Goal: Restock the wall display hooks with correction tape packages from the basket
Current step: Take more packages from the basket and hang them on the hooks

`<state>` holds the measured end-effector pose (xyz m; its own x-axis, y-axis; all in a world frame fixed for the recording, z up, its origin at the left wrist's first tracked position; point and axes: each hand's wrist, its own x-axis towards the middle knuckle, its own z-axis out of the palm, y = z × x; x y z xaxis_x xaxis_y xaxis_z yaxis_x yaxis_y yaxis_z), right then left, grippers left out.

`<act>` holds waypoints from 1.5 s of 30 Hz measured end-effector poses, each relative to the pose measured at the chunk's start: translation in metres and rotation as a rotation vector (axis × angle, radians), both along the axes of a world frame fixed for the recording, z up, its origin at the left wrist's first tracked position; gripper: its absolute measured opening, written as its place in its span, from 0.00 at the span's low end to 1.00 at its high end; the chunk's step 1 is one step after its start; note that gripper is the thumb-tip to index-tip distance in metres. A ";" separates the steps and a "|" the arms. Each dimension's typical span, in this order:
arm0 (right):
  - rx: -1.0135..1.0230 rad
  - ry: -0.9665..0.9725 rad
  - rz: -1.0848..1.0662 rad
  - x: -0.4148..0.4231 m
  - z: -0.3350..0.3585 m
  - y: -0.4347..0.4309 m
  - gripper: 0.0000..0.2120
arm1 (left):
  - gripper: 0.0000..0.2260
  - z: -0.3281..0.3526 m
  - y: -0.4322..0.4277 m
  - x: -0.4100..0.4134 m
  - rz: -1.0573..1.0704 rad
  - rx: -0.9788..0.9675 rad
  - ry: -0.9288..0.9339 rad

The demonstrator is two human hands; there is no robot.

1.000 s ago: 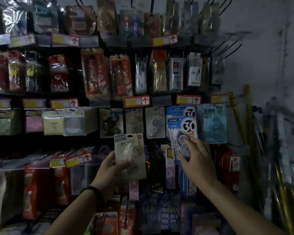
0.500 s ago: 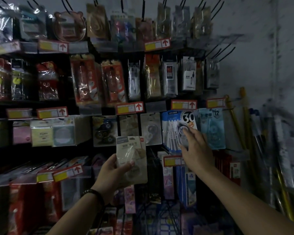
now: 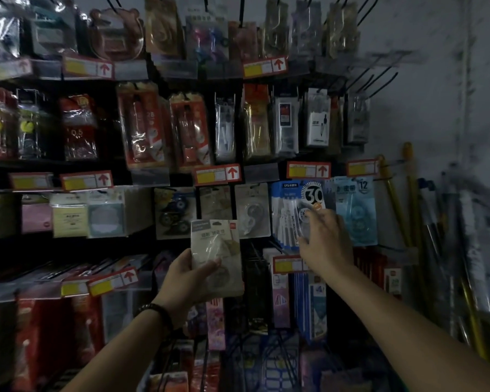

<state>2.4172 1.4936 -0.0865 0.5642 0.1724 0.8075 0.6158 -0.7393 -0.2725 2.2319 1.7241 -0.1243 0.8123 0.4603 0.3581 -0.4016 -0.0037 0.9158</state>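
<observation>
L hand (image 3: 186,281) pinches the beige correction tape pkg (image 3: 215,250); thumb lies across the front low on the blister, fingers behind the card; pkg is upright, off any hook, held just in front of the display below the row of hung tape packs. I judge it light; card back stiff-ish but bendable, clear blister slick and easy to dent; so I'd grip by the card edges and keep the hang hole at the top free. L forearm rises from lower left, dark bracelet (image 3: 156,309) at the wrist. R hand (image 3: 326,241) has its back to me, fingertips (image 3: 309,215) on the blue "30" pack (image 3: 292,205), which hangs beside the pale-blue "12" pack (image 3: 357,213); can't tell if it pinches or just presses. R arm reaches in from lower right. Basket not in view.
</observation>
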 end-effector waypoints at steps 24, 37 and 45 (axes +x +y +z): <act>-0.316 -0.292 0.510 -0.087 -0.003 0.113 0.46 | 0.19 0.008 0.032 -0.008 0.176 0.174 -0.028; -0.363 -0.312 0.284 -0.067 0.031 0.147 0.44 | 0.15 -0.010 0.062 -0.027 0.364 0.423 0.065; -0.452 -0.209 0.225 -0.067 0.037 0.158 0.41 | 0.12 -0.016 0.062 -0.032 0.363 0.496 0.112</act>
